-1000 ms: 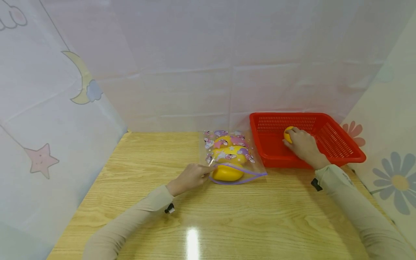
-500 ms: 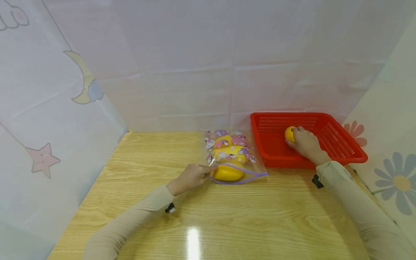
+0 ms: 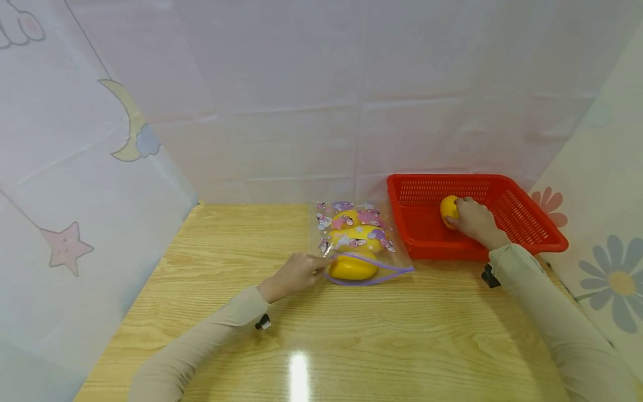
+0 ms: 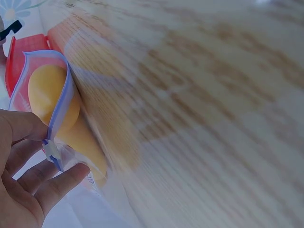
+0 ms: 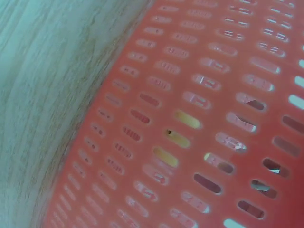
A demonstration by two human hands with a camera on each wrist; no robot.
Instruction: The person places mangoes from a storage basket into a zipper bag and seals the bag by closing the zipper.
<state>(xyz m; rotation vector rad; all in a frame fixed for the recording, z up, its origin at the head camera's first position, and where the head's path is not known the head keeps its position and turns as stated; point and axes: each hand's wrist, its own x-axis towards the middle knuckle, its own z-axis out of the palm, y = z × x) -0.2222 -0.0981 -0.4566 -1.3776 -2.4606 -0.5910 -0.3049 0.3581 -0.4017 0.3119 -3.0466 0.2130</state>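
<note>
Fruit (image 3: 447, 211), yellow, in basket (image 3: 442, 252) at two o'clock, likely firm and light (smooth, perhaps slippery), best gripped round its middle; right hand (image 3: 474, 219) grasping it, left hand (image 3: 296, 271) pinching bag (image 3: 375, 234) at eight o'clock

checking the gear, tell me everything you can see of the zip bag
The zip bag is clear and plastic-looking, printed with pink, purple and white figures, with a purple-edged mouth and whitish slider. It lies on the table, left of the red basket, bulging with yellow, fruit-like pieces, its mouth gaping at the near end. The left grip pinches the mouth by the slider.
</note>
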